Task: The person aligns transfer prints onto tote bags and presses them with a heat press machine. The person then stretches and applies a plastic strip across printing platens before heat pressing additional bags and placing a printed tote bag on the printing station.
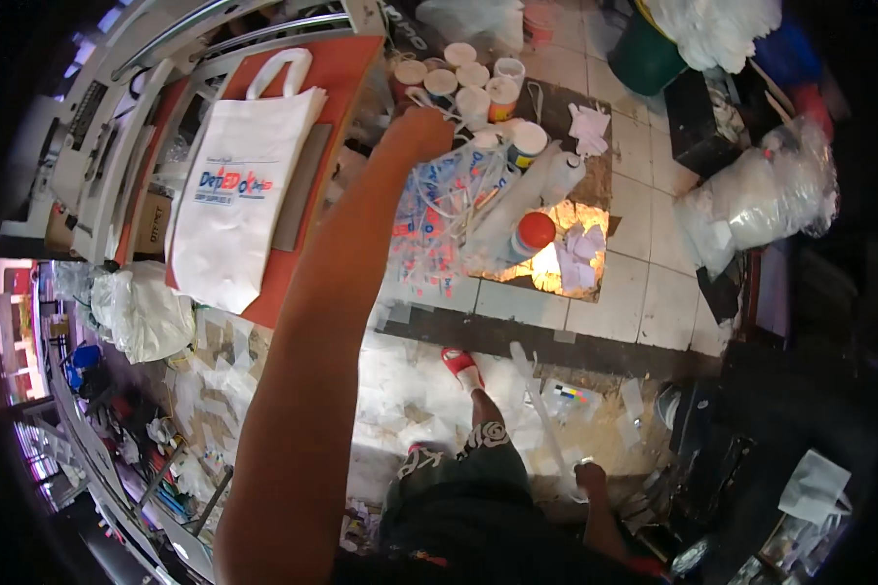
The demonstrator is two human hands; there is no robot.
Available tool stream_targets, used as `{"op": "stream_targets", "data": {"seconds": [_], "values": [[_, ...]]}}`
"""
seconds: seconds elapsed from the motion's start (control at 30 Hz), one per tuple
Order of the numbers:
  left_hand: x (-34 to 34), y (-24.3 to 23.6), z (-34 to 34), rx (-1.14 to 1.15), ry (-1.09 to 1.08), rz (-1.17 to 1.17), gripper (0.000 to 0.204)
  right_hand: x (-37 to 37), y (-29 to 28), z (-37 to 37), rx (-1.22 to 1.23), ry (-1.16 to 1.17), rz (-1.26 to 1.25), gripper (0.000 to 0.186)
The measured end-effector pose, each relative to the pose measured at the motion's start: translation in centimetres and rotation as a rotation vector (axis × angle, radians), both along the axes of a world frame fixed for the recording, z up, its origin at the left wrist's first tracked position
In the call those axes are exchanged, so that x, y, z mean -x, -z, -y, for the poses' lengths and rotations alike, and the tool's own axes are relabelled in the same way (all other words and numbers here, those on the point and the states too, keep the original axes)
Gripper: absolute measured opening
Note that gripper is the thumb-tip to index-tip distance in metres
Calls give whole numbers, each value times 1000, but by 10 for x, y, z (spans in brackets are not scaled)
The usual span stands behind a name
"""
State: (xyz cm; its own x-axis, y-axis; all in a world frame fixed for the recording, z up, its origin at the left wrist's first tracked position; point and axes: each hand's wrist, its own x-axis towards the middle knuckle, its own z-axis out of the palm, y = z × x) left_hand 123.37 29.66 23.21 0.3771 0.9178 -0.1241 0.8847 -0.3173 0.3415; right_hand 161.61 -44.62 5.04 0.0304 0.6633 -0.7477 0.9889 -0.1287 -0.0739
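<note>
My left hand [424,133] reaches up to a group of white-lidded tubs [472,105], its fingers curled among thin pale straps; I cannot make out what it grips. Just below it lie clear plastic sheets [429,229] with blue and red print. Beside them is a bottle with a red cap [536,230]. My right hand [591,480], low on the right, is closed on a long pale strip [532,385] that angles upward. Left of my forearm, a white tote bag [224,205] with printed lettering lies on a red board [354,63].
A tiled ledge [644,283] carries a stained board [590,175] with crumpled paper. At the right are a green bin [634,63], a black box [702,127] and a wrapped plastic bundle [761,190]. Plastic bags [141,312] sit left, above a cluttered floor.
</note>
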Motion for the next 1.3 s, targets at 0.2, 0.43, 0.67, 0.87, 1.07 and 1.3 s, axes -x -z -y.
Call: {"op": "stream_targets", "data": {"seconds": [0.2, 0.43, 0.67, 0.87, 1.07, 1.3], "values": [[131, 39, 275, 279, 123, 225, 60, 137, -9, -209, -145, -57, -539, 24], [211, 0, 602, 503, -553, 581, 28, 434, -174, -280, 279, -618, -802, 24], [346, 37, 906, 114, -1388, 432, 28, 669, -179, -186, 102, -1641, -1146, 22], [357, 13, 1093, 829, -1717, 331, 55, 865, -231, -58, 246, -1727, -1076, 29], [445, -77, 1081, -511, -1834, 641, 76, 965, -281, 133, 647, -2137, -985, 25], [535, -93, 1181, -665, -2221, 647, 22, 1147, -310, 208, 863, -1976, -693, 22]]}}
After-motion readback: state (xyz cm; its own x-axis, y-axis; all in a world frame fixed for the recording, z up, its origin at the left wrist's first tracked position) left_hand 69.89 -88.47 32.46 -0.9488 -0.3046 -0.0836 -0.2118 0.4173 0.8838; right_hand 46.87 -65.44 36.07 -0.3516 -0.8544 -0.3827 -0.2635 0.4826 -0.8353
